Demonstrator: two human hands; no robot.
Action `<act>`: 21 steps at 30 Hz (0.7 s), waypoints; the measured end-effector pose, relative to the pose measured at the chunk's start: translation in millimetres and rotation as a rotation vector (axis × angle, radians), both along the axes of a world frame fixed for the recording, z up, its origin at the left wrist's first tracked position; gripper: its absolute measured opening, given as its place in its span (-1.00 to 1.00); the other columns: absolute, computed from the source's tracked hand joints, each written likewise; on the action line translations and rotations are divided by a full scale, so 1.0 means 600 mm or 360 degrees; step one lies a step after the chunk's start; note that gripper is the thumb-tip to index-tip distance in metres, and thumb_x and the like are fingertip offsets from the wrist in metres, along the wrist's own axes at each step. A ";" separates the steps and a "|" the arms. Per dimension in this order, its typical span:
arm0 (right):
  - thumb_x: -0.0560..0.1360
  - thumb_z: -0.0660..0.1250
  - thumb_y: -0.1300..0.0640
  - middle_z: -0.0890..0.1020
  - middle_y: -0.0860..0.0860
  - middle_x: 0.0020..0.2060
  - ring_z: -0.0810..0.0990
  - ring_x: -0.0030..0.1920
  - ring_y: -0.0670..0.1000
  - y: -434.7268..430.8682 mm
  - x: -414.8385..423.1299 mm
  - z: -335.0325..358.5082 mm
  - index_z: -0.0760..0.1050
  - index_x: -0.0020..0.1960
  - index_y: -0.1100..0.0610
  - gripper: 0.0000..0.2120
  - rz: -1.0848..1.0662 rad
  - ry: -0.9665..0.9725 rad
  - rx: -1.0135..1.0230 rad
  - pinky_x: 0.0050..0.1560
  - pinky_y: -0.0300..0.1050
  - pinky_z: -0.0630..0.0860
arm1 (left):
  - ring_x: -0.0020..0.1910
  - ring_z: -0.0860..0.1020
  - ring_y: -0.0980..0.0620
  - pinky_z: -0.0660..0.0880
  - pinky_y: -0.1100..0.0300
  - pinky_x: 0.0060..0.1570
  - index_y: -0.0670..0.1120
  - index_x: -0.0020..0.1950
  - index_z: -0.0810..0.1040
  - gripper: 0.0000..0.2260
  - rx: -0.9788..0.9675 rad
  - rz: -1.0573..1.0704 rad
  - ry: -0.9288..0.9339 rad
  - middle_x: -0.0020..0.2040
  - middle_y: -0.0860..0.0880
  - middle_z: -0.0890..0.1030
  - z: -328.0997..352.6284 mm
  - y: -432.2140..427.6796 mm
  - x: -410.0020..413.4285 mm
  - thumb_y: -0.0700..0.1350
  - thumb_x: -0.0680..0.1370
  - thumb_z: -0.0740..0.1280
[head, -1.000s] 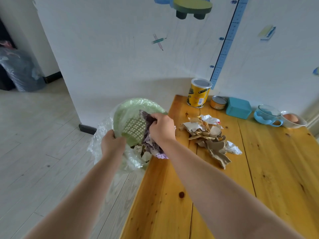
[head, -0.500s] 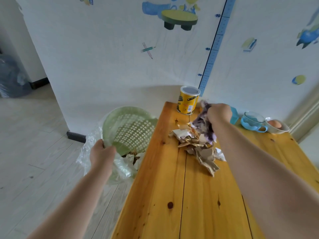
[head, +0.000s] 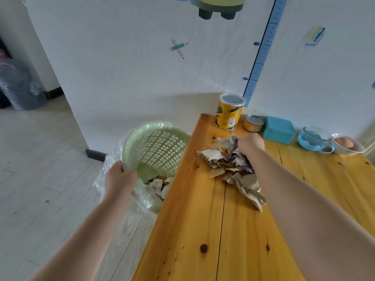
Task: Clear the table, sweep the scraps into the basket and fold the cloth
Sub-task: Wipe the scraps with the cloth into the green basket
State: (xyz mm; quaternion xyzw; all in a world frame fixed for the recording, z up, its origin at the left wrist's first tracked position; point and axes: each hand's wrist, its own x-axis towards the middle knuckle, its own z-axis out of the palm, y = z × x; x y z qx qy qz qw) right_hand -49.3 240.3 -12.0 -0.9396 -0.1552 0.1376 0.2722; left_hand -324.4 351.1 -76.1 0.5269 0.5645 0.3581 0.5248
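Note:
A pale green basket [head: 156, 149] lined with a clear plastic bag is tilted against the left edge of the wooden table [head: 194, 230]. My left hand [head: 119, 177] grips its near rim. Several brown paper scraps lie inside it at the bottom. A pile of torn brown and white scraps [head: 229, 169] lies on the table. My right hand [head: 250, 146] is closed on a crumpled purple and white cloth [head: 238, 159], pressed onto the far right side of the pile.
Along the table's far edge by the wall stand a yellow can [head: 229, 112], a small tin [head: 253, 123], a teal box [head: 279, 129], a blue glass cup [head: 315, 139] and a bowl holding an egg [head: 346, 146]. A dark bag [head: 18, 84] sits on the floor far left.
My right hand carried the cloth from the basket's mouth back across the table to the far side of the scrap pile and lowered it onto the scraps. My left hand kept hold of the basket rim.

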 end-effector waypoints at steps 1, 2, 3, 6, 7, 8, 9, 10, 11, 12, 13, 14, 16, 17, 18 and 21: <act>0.56 0.14 0.19 0.53 0.21 -0.04 0.46 -0.09 0.13 0.003 -0.002 -0.002 0.45 0.14 0.34 -0.73 0.0019 -0.0005 -0.0008 -0.11 -0.07 0.39 | -0.40 0.29 -0.01 0.21 0.17 -0.44 -0.13 -0.23 0.36 -0.84 -0.0012 -0.0004 -0.0005 -0.37 -0.05 0.35 -0.001 0.000 -0.001 -0.39 0.37 0.17; 0.56 0.15 0.18 0.52 0.20 -0.06 0.44 -0.10 0.12 0.007 -0.004 -0.002 0.46 0.12 0.33 -0.74 0.0025 -0.0009 -0.0013 -0.09 -0.05 0.42 | -0.40 0.30 -0.02 0.22 0.17 -0.44 -0.13 -0.25 0.36 -0.84 -0.0021 -0.0009 -0.0008 -0.37 -0.06 0.36 -0.001 0.000 -0.002 -0.39 0.37 0.17; 0.56 0.15 0.19 0.52 0.20 -0.05 0.44 -0.10 0.12 0.010 -0.006 -0.002 0.46 0.12 0.33 -0.75 0.0041 -0.0020 -0.0033 -0.07 -0.05 0.43 | -0.41 0.31 -0.03 0.23 0.17 -0.44 -0.13 -0.26 0.35 -0.84 -0.0024 -0.0019 -0.0009 -0.37 -0.06 0.37 -0.001 -0.001 -0.002 -0.39 0.37 0.18; 0.55 0.14 0.23 0.53 0.18 -0.06 0.45 -0.12 0.12 0.020 -0.012 -0.005 0.47 0.09 0.31 -0.78 0.0119 -0.0042 -0.0099 -0.12 -0.07 0.41 | -0.43 0.32 -0.03 0.24 0.19 -0.46 -0.12 -0.29 0.37 -0.82 -0.0026 -0.0035 -0.0010 -0.38 -0.06 0.38 0.000 -0.004 -0.003 -0.39 0.37 0.19; 0.55 0.14 0.22 0.54 0.18 -0.07 0.46 -0.12 0.12 0.023 -0.013 -0.005 0.48 0.08 0.30 -0.78 0.0130 -0.0043 -0.0109 -0.12 -0.07 0.43 | -0.44 0.31 -0.02 0.24 0.20 -0.47 -0.12 -0.29 0.37 -0.82 -0.0026 -0.0036 -0.0012 -0.39 -0.06 0.38 0.001 -0.004 -0.003 -0.40 0.38 0.20; 0.55 0.15 0.20 0.55 0.18 -0.07 0.47 -0.12 0.12 0.026 -0.014 -0.006 0.48 0.08 0.30 -0.78 0.0153 -0.0056 -0.0119 -0.11 -0.06 0.45 | -0.45 0.30 -0.02 0.23 0.20 -0.47 -0.12 -0.30 0.36 -0.82 -0.0022 -0.0039 -0.0012 -0.39 -0.06 0.37 0.002 -0.005 -0.002 -0.40 0.38 0.20; 0.55 0.15 0.19 0.55 0.18 -0.07 0.48 -0.12 0.12 0.028 -0.013 -0.007 0.48 0.08 0.30 -0.77 0.0176 -0.0068 -0.0127 -0.09 -0.04 0.46 | -0.46 0.30 -0.02 0.23 0.21 -0.47 -0.13 -0.30 0.36 -0.82 -0.0015 -0.0046 -0.0006 -0.39 -0.06 0.37 0.003 -0.006 -0.002 -0.40 0.38 0.20; 0.55 0.15 0.19 0.56 0.18 -0.07 0.49 -0.12 0.12 0.029 -0.014 -0.007 0.48 0.09 0.30 -0.76 0.0200 -0.0085 -0.0132 -0.09 -0.04 0.48 | -0.46 0.30 -0.02 0.23 0.21 -0.47 -0.13 -0.31 0.36 -0.82 -0.0007 -0.0055 0.0002 -0.40 -0.06 0.37 0.004 -0.007 -0.003 -0.40 0.38 0.20; 0.54 0.13 0.21 0.56 0.18 -0.10 0.49 -0.15 0.11 0.032 -0.015 -0.005 0.48 0.08 0.30 -0.77 0.0236 -0.0109 -0.0146 -0.13 -0.05 0.48 | -0.47 0.30 -0.02 0.22 0.22 -0.48 -0.13 -0.31 0.36 -0.81 -0.0003 -0.0064 0.0005 -0.41 -0.06 0.37 0.005 -0.007 -0.003 -0.40 0.39 0.20; 0.53 0.12 0.25 0.54 0.16 -0.15 0.48 -0.22 0.08 0.034 -0.015 -0.005 0.48 0.06 0.30 -0.78 0.0277 -0.0128 -0.0172 -0.22 -0.08 0.45 | -0.47 0.30 -0.02 0.22 0.22 -0.48 -0.13 -0.31 0.36 -0.81 -0.0001 -0.0074 0.0004 -0.41 -0.06 0.37 0.006 -0.007 -0.003 -0.41 0.39 0.19; 0.52 0.10 0.28 0.53 0.15 -0.18 0.45 -0.28 0.06 0.038 -0.016 -0.003 0.48 0.03 0.31 -0.79 0.0307 -0.0132 -0.0191 -0.30 -0.11 0.39 | -0.47 0.30 -0.02 0.21 0.22 -0.48 -0.14 -0.32 0.36 -0.81 0.0002 -0.0081 0.0005 -0.41 -0.05 0.37 0.006 -0.007 -0.004 -0.41 0.39 0.19; 0.52 0.09 0.29 0.52 0.16 -0.17 0.45 -0.28 0.08 0.042 -0.018 -0.001 0.47 0.03 0.31 -0.79 0.0335 -0.0138 -0.0196 -0.32 -0.13 0.37 | -0.46 0.30 -0.02 0.21 0.22 -0.48 -0.14 -0.31 0.37 -0.81 0.0002 -0.0081 0.0009 -0.41 -0.06 0.37 0.006 -0.006 -0.004 -0.41 0.38 0.19; 0.52 0.10 0.27 0.52 0.21 -0.08 0.54 -0.05 0.20 0.051 -0.021 0.000 0.48 0.12 0.32 -0.73 0.0402 -0.0094 -0.0145 -0.17 -0.10 0.40 | -0.45 0.30 -0.02 0.21 0.21 -0.47 -0.15 -0.29 0.38 -0.83 -0.0006 -0.0077 0.0021 -0.39 -0.06 0.38 0.005 -0.004 -0.005 -0.41 0.37 0.19; 0.53 0.10 0.25 0.54 0.23 0.01 0.53 0.08 0.23 0.057 -0.026 0.000 0.47 0.15 0.32 -0.71 0.0440 -0.0083 -0.0112 -0.08 -0.06 0.40 | -0.44 0.31 -0.02 0.21 0.20 -0.47 -0.15 -0.28 0.38 -0.83 -0.0011 -0.0077 0.0024 -0.39 -0.07 0.38 0.004 -0.003 -0.005 -0.41 0.37 0.19; 0.53 0.10 0.24 0.55 0.24 0.08 0.52 0.15 0.23 0.062 -0.034 0.000 0.47 0.16 0.31 -0.71 0.0475 -0.0082 -0.0097 -0.04 -0.05 0.41 | -0.43 0.31 -0.02 0.22 0.20 -0.46 -0.15 -0.29 0.38 -0.83 -0.0016 -0.0077 0.0029 -0.39 -0.07 0.39 0.003 -0.002 -0.005 -0.41 0.36 0.19; 0.52 0.11 0.25 0.56 0.23 0.11 0.54 0.10 0.22 0.087 -0.065 -0.004 0.50 0.11 0.29 -0.74 0.0591 -0.0078 -0.0112 -0.07 -0.06 0.40 | -0.42 0.34 -0.03 0.23 0.19 -0.45 -0.13 -0.30 0.38 -0.82 -0.0023 -0.0072 0.0036 -0.37 -0.07 0.40 0.004 -0.001 -0.005 -0.40 0.36 0.19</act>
